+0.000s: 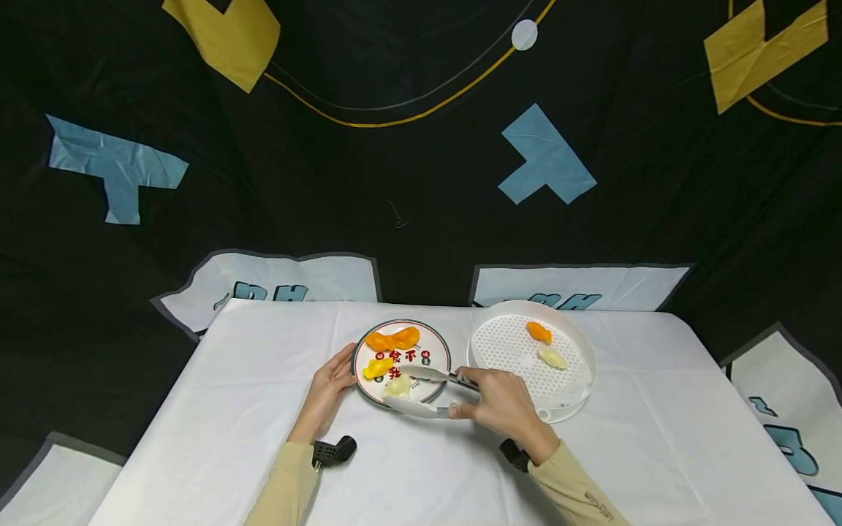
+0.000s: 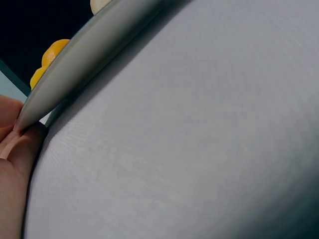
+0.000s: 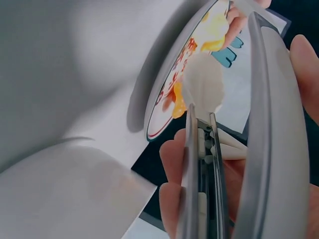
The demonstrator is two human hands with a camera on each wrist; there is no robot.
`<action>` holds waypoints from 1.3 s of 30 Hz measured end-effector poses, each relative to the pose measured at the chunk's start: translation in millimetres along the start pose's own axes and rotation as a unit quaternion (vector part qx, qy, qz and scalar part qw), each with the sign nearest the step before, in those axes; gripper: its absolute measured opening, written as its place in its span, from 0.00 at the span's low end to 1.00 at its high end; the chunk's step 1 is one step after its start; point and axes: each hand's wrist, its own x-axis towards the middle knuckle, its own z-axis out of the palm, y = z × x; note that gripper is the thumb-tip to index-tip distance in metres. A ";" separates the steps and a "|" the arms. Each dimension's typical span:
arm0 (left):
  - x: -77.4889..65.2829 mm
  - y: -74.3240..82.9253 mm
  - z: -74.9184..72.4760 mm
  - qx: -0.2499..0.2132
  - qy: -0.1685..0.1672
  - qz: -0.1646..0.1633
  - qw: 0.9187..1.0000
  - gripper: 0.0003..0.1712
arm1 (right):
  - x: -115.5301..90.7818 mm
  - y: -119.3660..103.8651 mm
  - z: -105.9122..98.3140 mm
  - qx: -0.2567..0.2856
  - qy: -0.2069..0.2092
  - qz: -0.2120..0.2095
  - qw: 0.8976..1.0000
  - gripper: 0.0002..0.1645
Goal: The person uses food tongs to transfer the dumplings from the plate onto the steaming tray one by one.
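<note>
My left hand (image 1: 329, 387) pinches the left rim of a round white plate (image 1: 434, 351) with red printed characters; the left wrist view shows thumb and fingers at its edge. An orange lumpy piece (image 1: 393, 339), a yellow one (image 1: 378, 367) and a pale yellow one (image 1: 397, 387) lie on the plate. My right hand (image 1: 506, 405) holds metal tongs with pale tips (image 1: 421, 373), spread apart on either side of the pale yellow piece. Whether the tips touch that piece, I cannot tell. The right wrist view shows the tongs (image 3: 271, 124) large, pointing at the plate.
A round white perforated tray (image 1: 493, 343) stands right of the plate, partly behind my right hand. It holds an orange piece (image 1: 539, 332) and a pale yellow piece (image 1: 552, 357). White cloth (image 1: 658, 424) covers the table; a black curtain (image 1: 408, 197) hangs behind.
</note>
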 end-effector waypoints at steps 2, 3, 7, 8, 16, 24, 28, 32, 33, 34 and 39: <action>0.1 0.4 0.4 0.001 0.001 0.001 1.000 0.38 | 2.0 -1.6 1.2 -0.001 -0.005 0.000 1.000 0.34; 0.2 0.4 0.5 0.002 0.001 0.002 1.000 0.38 | 2.7 -2.6 1.2 0.000 -0.008 0.001 1.000 0.34; 0.7 -0.3 0.6 0.000 -0.003 0.007 1.000 0.38 | 4.5 -4.2 2.2 -0.001 -0.016 0.003 1.000 0.34; 0.9 -0.6 0.4 0.000 -0.005 0.008 1.000 0.38 | 4.7 -4.4 2.2 0.001 -0.017 0.002 1.000 0.34; 0.5 0.3 0.9 0.009 -0.004 0.002 1.000 0.38 | 4.0 -0.3 4.8 0.012 -0.002 0.009 1.000 0.24; 0.4 0.2 0.0 -0.005 -0.003 0.001 1.000 0.38 | 3.1 3.2 2.9 0.026 0.026 0.001 0.999 0.18; 0.4 0.6 0.8 -0.006 -0.008 0.006 1.000 0.38 | 2.7 5.7 2.7 0.030 0.038 -0.003 0.999 0.16; -0.3 1.2 0.3 -0.009 -0.010 0.007 1.000 0.38 | 2.8 8.3 1.1 0.027 0.048 -0.008 0.998 0.17; -0.4 1.4 0.2 -0.007 -0.010 0.007 1.000 0.38 | 2.7 9.1 0.2 0.027 0.050 -0.007 0.998 0.18; -0.5 1.6 0.2 -0.005 -0.009 0.007 1.000 0.38 | 2.6 9.7 -0.9 0.028 0.053 -0.007 0.998 0.18; -0.3 2.0 0.9 0.001 -0.003 0.005 1.000 0.38 | 2.0 13.8 -8.8 0.041 0.065 0.004 0.997 0.21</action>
